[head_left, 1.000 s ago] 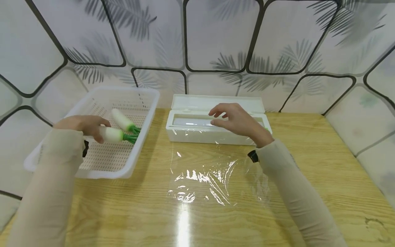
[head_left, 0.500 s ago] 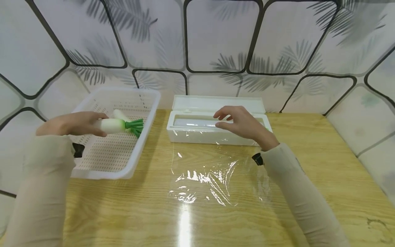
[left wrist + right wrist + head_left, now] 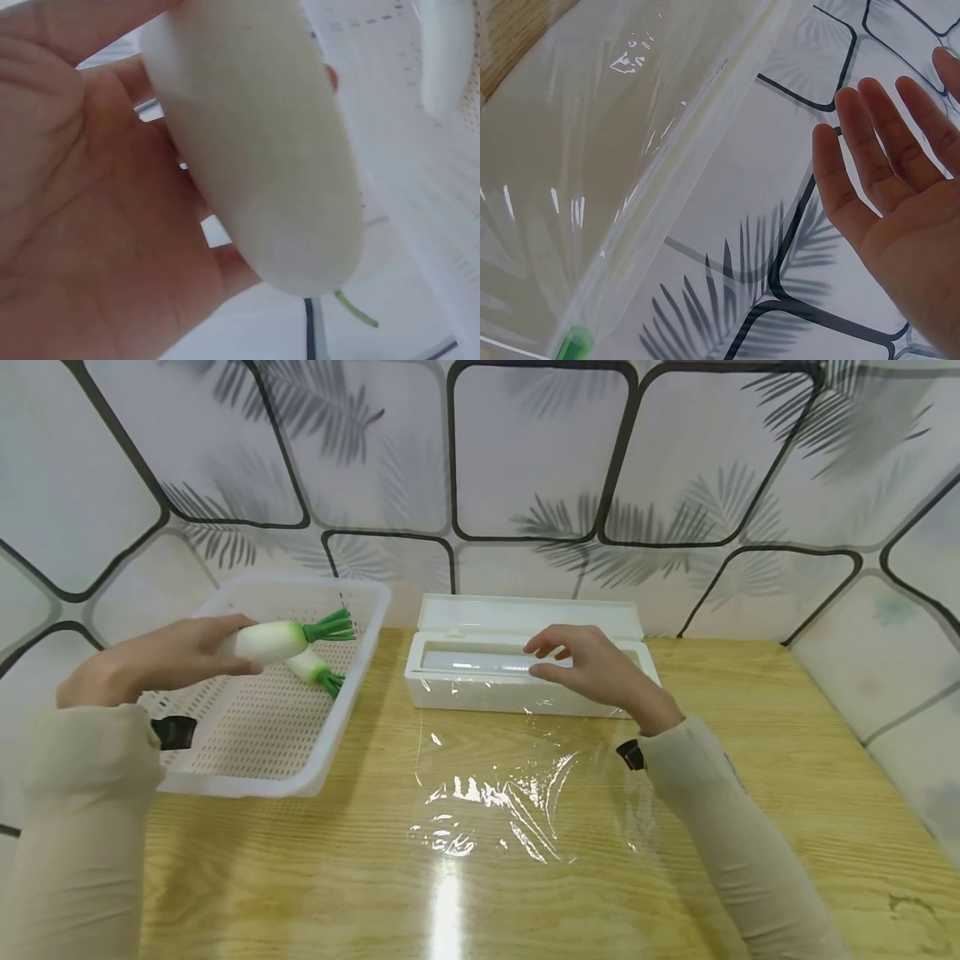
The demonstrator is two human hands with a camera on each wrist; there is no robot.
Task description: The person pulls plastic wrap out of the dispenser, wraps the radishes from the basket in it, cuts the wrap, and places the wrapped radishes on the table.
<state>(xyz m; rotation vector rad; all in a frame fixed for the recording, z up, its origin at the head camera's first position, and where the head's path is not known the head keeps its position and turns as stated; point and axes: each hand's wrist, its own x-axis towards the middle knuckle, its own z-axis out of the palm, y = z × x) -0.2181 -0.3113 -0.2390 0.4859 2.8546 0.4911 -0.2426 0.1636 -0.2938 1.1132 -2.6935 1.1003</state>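
A white radish (image 3: 268,642) with a green stalk top is gripped in my left hand (image 3: 168,653), raised over the white plastic basket. In the left wrist view, thumb and fingers wrap the smooth white radish (image 3: 255,142), whose rounded end points down. A second radish (image 3: 309,667) lies in the basket, partly hidden behind the held one. My right hand (image 3: 588,667) hovers over the cling film box (image 3: 510,693), its lid up and a roll (image 3: 468,662) inside. The right wrist view has the right hand (image 3: 907,165) with fingers loosely extended, holding nothing.
The perforated basket (image 3: 318,768) stands at the left of the wooden table (image 3: 300,877). Clear film (image 3: 487,789) runs from the box towards me across the tabletop. A patterned wall covering (image 3: 540,452) rises directly behind the box and basket.
My left hand has lifted the radish off the basket's bottom and moved slightly left and away from me. The right hand has shifted a little to the right, still above the box.
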